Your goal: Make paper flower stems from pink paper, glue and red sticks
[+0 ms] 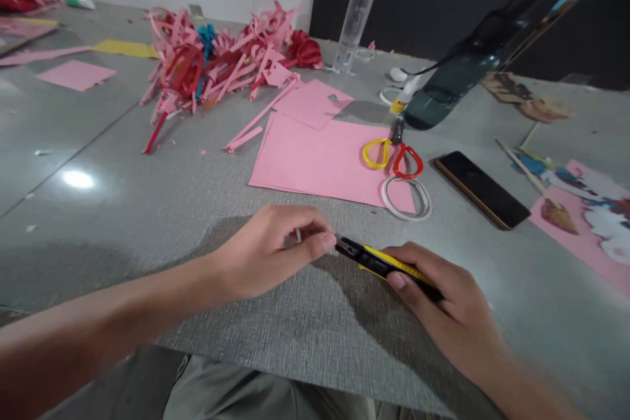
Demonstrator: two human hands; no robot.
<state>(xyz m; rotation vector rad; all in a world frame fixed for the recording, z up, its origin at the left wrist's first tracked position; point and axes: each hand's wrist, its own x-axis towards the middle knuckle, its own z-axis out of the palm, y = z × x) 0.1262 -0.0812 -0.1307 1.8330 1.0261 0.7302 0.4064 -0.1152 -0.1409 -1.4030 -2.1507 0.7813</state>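
Far left corner of the grey table (98, 197): a red paper heap, partly out of view, with a green-and-white tube beside it. Along the left edge lie a pink paper square (76, 74) and a yellow strip (125, 48), flat and apart from each other.

Left of centre, toward the far edge: a tangled pile of paper offcuts (221, 59), mostly pink and red with some blue. Loose pink strips trail from it toward the near side.

Near edge, centre: the left hand (268, 252) is closed in a pinch, thumb and forefinger meeting at the black tip of the utility knife (381, 262). Whether blade is exposed between the fingers cannot be told. The knife, yellow and black, lies low over the table, just short of its near edge, between the two hands. The right hand (445, 302) is closed around the knife's rear body, thumb pressed on its side.

Centre, beyond the hands: a stack of pink sheets (319, 157) lies flat. On its right margin rest scissors (394, 154) with one yellow and one red handle, and a white tape ring (406, 199).

Far edge, centre: a clear bottle (357, 16) stands upright. To its right a dark bottle (462, 72) appears tilted.

Right of the sheets: a phone (482, 189), screen dark, lying flat. At the right edge: pink paper carrying coloured cut-outs (585, 216)
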